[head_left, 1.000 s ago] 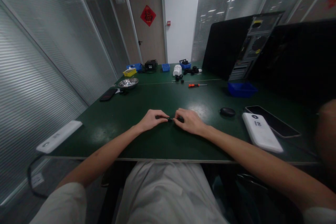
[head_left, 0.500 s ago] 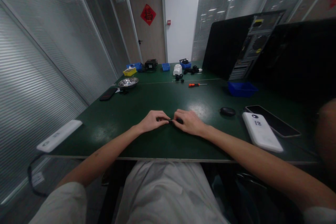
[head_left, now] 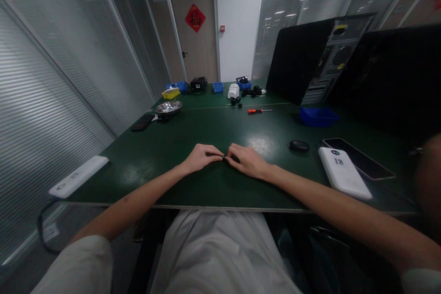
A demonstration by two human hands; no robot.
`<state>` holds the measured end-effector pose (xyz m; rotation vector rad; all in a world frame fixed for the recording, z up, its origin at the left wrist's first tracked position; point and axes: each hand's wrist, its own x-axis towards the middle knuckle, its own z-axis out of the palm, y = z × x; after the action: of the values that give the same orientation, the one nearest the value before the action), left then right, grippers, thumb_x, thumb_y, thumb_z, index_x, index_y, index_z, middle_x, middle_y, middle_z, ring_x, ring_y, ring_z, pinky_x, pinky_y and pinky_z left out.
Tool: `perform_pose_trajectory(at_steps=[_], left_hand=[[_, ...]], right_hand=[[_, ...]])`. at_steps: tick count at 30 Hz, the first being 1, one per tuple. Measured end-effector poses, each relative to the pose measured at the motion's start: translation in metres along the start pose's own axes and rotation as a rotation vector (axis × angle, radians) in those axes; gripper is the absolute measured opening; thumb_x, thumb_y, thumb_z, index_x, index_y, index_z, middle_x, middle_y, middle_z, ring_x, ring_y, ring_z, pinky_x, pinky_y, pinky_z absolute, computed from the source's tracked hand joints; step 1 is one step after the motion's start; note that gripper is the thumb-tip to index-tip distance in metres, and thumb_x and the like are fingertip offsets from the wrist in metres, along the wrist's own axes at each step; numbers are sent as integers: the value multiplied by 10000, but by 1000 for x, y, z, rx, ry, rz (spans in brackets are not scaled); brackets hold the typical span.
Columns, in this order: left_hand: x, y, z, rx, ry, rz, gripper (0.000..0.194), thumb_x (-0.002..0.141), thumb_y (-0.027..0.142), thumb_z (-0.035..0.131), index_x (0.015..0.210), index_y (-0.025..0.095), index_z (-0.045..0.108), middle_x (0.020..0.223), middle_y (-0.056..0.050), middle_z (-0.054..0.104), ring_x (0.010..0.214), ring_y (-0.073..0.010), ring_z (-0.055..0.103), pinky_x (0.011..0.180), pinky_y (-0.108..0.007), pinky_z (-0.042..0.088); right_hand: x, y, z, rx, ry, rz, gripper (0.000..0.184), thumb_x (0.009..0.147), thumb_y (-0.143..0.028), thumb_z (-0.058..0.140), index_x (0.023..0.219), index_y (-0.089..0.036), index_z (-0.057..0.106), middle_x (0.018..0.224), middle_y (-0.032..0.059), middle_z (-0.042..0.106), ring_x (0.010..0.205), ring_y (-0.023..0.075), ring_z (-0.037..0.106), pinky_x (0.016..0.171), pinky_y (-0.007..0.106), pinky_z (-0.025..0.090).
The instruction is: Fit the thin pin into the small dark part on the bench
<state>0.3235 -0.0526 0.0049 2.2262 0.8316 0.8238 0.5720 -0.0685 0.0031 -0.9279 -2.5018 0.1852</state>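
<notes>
Both my hands meet over the near middle of the green table (head_left: 193, 193). My left hand (head_left: 201, 157) pinches with thumb and fingertips at a tiny dark piece (head_left: 223, 157), too small to name. From the other side my right hand (head_left: 246, 161) is closed, its thumb and forefinger at the same spot. Its curled fingers hide most of what is there. Beyond the hands lies a screwdriver (head_left: 255, 111) with an orange and black handle, its shaft pointing right.
Right of my hands are a black mouse (head_left: 299, 146), a white power bank (head_left: 343, 172), a dark phone (head_left: 361, 158) and a blue tray (head_left: 319, 117). A metal bowl (head_left: 168, 108) and another phone (head_left: 143, 122) lie far left. A white device (head_left: 78, 176) rests at the left edge.
My fingers have shifted slightly around the tiny piece, and the left fingertips look a little straighter. The hands stay in the same place.
</notes>
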Motion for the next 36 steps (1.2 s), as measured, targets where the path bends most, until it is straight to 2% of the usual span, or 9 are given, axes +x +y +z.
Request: perform_pose_trajectory(at_steps=[14,20,26,32,36], left_hand=[[3,0,2,-70,-18,-41,239,892,319,726,1066,183,817,1064,-96,750,983,-218,696,896,-303,529],[3,-2,3,-95,-5,-52,254,934,342,671,1000,141,811,1031,-109,740,902,-199,693,814,-279,537],[10,-6,-2,61,77,0,259,966,343,632,1000,157,809,1039,-103,726,951,-204,672,868,-299,509],[17,-13,-4,230,-29,70,190,951,287,653,984,188,811,980,-79,712,947,-205,637,888,-319,485],[10,-6,-4,278,6,96,233,990,235,567,1080,195,778,1067,-86,708,1027,-217,616,943,-349,462]], right_hand=[[2,-1,1,21,0,17,105,1014,-312,509,1012,-209,531,959,30,598,749,145,548,647,261,344],[1,-2,1,-28,-8,16,104,999,-312,538,997,-208,551,961,24,607,741,139,548,632,260,321],[1,-5,0,-36,2,12,96,993,-303,547,994,-210,569,960,21,617,734,135,548,624,261,313],[2,-5,-4,6,-7,28,119,997,-324,548,990,-211,584,964,21,618,743,134,558,621,256,329],[2,-4,-6,8,46,37,124,998,-328,546,979,-213,587,958,24,618,765,141,564,644,258,349]])
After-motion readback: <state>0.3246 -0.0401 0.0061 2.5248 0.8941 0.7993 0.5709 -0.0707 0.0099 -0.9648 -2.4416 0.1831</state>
